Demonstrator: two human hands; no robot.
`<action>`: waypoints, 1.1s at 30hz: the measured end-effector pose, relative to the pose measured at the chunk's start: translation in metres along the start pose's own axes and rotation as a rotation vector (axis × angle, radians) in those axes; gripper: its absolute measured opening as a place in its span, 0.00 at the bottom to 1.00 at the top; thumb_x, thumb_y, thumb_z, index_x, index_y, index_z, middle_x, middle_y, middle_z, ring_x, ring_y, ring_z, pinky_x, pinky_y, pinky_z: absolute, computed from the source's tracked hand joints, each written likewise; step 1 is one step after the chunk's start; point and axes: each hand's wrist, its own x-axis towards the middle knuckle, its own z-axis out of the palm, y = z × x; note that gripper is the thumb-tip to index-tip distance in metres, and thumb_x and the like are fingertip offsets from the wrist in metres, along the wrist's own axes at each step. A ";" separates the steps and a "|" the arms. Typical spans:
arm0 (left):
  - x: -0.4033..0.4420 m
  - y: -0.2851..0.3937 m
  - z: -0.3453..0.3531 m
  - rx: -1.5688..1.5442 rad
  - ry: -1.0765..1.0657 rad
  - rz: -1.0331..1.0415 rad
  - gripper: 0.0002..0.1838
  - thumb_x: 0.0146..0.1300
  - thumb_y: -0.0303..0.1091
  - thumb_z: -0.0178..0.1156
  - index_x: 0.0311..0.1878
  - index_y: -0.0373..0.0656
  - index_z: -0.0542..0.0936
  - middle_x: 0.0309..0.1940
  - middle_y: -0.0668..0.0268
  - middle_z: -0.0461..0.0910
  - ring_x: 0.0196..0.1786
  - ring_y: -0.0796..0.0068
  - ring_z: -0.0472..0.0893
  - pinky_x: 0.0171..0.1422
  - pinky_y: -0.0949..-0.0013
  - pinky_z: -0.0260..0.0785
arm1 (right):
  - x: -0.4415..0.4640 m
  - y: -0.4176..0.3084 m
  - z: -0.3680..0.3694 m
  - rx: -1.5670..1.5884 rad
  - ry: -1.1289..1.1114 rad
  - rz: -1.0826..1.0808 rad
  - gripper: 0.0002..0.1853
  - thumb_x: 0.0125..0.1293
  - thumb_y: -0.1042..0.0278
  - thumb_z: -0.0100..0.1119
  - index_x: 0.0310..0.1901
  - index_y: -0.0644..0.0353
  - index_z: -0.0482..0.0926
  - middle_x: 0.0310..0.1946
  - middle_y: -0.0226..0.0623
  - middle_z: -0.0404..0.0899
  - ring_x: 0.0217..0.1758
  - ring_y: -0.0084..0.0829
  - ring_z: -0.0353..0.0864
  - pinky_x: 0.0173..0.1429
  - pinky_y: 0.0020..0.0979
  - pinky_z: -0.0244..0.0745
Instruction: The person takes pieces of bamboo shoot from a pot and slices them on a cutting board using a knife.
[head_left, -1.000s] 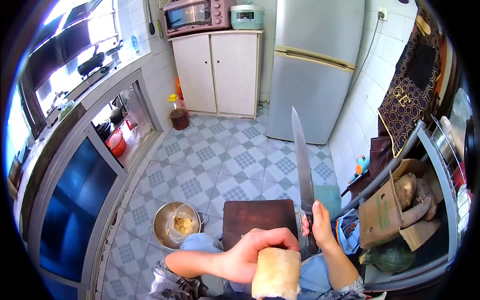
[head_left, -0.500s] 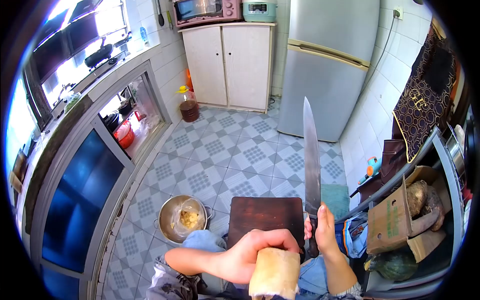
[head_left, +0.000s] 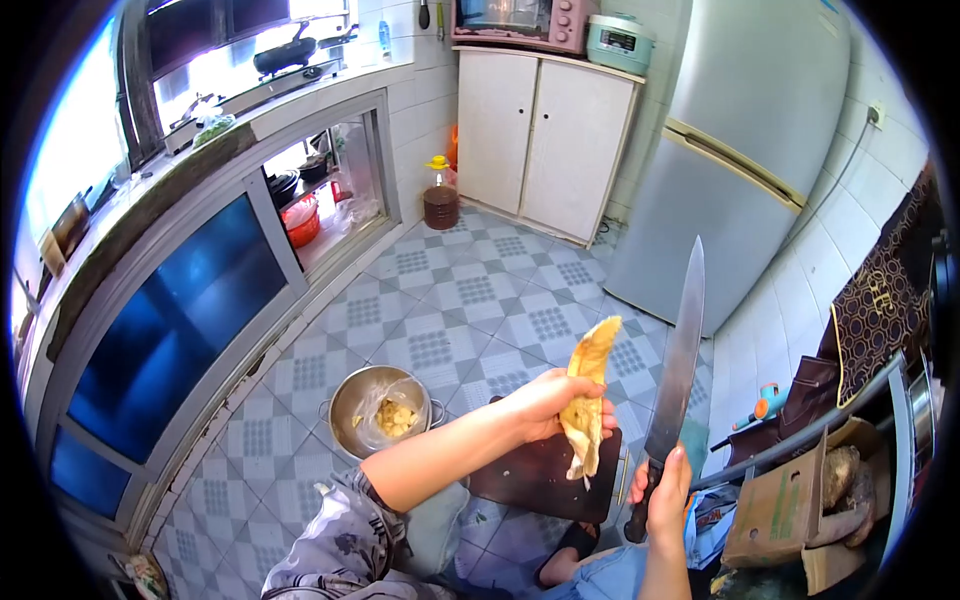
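Observation:
My left hand (head_left: 560,407) is closed around a pale yellow, curved slab of food (head_left: 590,395) with a ragged lower end; its exact kind does not show. It is held upright above the dark wooden cutting board (head_left: 545,480). In my right hand (head_left: 665,495) is the black handle of a long kitchen knife (head_left: 680,360), blade pointing up and away from me. The blade stands to the right of the yellow piece, apart from it. Left of the board, a metal pot (head_left: 343,400) on the floor contains a plastic bag with pale yellow chunks (head_left: 396,419).
To the right stands a cardboard box (head_left: 770,510) with brown roots, beside a rack. Farther off are a fridge (head_left: 715,220), a white cabinet (head_left: 575,145) and an oil jug (head_left: 441,200). A counter with blue sliding doors (head_left: 180,350) runs along the left. A sandaled foot (head_left: 570,550) is below the board.
My left hand has moved forward and up, turning the yellow piece so its narrow side shows. The knife has shifted right and lower in view. The camera view has swung left.

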 end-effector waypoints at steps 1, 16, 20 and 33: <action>0.003 0.001 -0.004 -0.040 0.034 -0.018 0.11 0.63 0.27 0.54 0.46 0.34 0.69 0.34 0.56 0.77 0.34 0.64 0.80 0.46 0.55 0.79 | -0.001 0.000 0.000 -0.050 0.018 -0.014 0.22 0.75 0.47 0.30 0.37 0.59 0.65 0.14 0.30 0.64 0.11 0.20 0.64 0.16 0.22 0.64; -0.003 0.020 -0.017 0.193 0.137 0.201 0.29 0.68 0.62 0.41 0.42 0.41 0.69 0.21 0.68 0.70 0.19 0.78 0.70 0.23 0.74 0.66 | -0.009 0.004 -0.006 -0.617 -0.024 -0.225 0.17 0.73 0.58 0.40 0.32 0.64 0.68 0.12 0.35 0.69 0.15 0.28 0.71 0.22 0.31 0.62; -0.002 0.020 -0.017 0.155 0.165 0.238 0.29 0.68 0.62 0.40 0.39 0.41 0.70 0.19 0.68 0.70 0.17 0.78 0.68 0.21 0.74 0.62 | -0.013 0.000 -0.005 -0.616 -0.030 -0.203 0.16 0.73 0.59 0.40 0.33 0.64 0.68 0.12 0.35 0.69 0.16 0.28 0.71 0.23 0.30 0.63; -0.007 0.020 -0.008 0.282 0.304 0.392 0.28 0.69 0.58 0.43 0.31 0.38 0.72 0.14 0.65 0.70 0.12 0.78 0.66 0.16 0.75 0.59 | -0.018 0.000 -0.007 -0.629 -0.060 -0.123 0.17 0.72 0.57 0.44 0.36 0.64 0.71 0.15 0.39 0.72 0.19 0.35 0.77 0.26 0.33 0.68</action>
